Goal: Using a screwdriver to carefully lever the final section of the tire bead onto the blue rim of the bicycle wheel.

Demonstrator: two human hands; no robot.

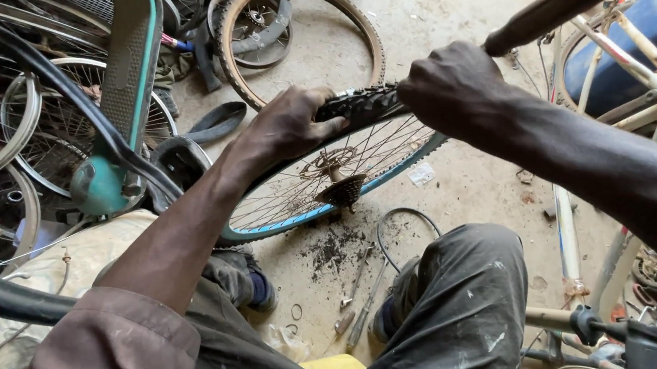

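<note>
A person seated over a concrete floor (pixel 457 181) works on a bicycle wheel (pixel 328 184) with a blue rim, held upright between the knees at the centre of the view. The left hand (pixel 290 125) has its grip clamped on the knobbly black tyre (pixel 364 104) at the wheel's 12 o'clock edge, fingers curled over the tread. The right hand (pixel 454 88), at 2 o'clock from the hub, is closed on the same tyre just beside the left. The wheel's sprocket cluster (pixel 342 187) faces the camera. Hand tools (pixel 357 300) lie on the floor at 6 o'clock, a loose brown tyre (pixel 241 8) at 11 o'clock, spare wheels (pixel 53 126) at 9 o'clock and a pale bicycle frame (pixel 637 70) at 2 o'clock.
</note>
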